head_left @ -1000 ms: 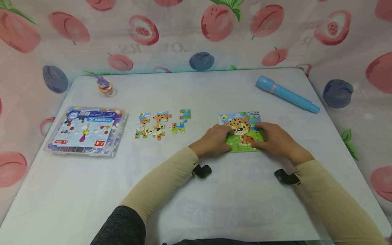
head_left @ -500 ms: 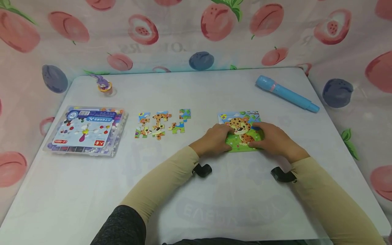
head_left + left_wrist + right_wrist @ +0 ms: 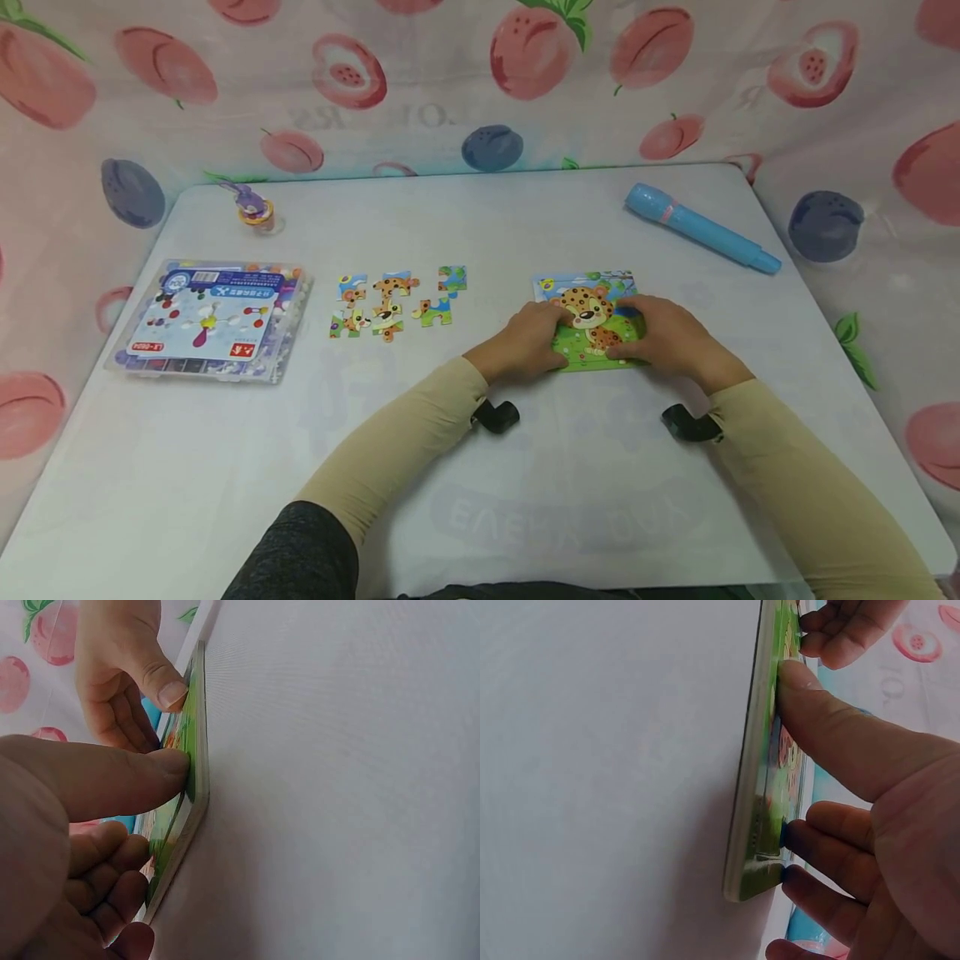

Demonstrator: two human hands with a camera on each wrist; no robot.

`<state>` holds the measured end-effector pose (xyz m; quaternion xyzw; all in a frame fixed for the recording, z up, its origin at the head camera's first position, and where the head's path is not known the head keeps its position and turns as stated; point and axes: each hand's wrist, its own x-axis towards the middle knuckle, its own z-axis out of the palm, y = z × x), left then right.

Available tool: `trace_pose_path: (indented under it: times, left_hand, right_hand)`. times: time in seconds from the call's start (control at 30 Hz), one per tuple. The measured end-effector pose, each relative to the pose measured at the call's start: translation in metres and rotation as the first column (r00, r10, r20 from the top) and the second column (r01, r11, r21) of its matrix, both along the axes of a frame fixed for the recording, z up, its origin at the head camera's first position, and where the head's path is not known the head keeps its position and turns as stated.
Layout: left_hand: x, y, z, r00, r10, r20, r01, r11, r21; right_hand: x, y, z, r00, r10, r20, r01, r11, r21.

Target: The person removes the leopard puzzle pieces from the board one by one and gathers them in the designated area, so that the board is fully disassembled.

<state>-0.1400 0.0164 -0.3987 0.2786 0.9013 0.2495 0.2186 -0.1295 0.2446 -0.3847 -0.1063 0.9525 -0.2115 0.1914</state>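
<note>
A jigsaw puzzle (image 3: 588,310) with a spotted leopard cub on green and blue lies flat on the table, right of centre. My left hand (image 3: 528,342) holds its left side, thumb on the picture face and fingers at the edge. In the left wrist view the thumb (image 3: 154,776) presses near the thin board's border. From the right, my right hand (image 3: 671,340) rests thumb and fingertips on the picture. The right wrist view has its thumb (image 3: 817,705) on the face and other fingertips lower, close to a corner. Both hands cover the puzzle's sides.
Several loose puzzle pieces (image 3: 387,310) lie left of the hands. Farther left sits a clear plastic box (image 3: 210,321) with a blue label and small coloured parts. A small purple rabbit figure (image 3: 253,207) stands behind it. A light blue tube (image 3: 701,227) lies at back right.
My right hand has shifted slightly left, its thumb and fingers farther over the picture. The left hand and the puzzle stay about where they were.
</note>
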Motion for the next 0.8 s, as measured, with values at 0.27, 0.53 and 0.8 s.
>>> trace_pose_path:
  times: [0.27, 0.53, 0.8]
  left_hand:
    - [0.001, 0.0013, -0.0023, 0.999, 0.025, 0.031, -0.026, 0.999, 0.037]
    - [0.0031, 0.0037, 0.0015, 1.0, 0.011, -0.012, -0.011, 1.0, -0.008]
    - [-0.0002, 0.0004, 0.0023, 0.999, 0.023, -0.032, -0.024, 0.999, -0.032]
  right_hand:
    - [-0.0025, -0.0021, 0.0023, 1.0, 0.017, -0.002, -0.017, 0.999, 0.039]
    - [-0.002, -0.0056, 0.006, 1.0, 0.001, 0.008, -0.001, 0.999, 0.048]
    - [-0.0017, -0.0058, 0.0066, 1.0, 0.001, 0.015, -0.002, 0.999, 0.046]
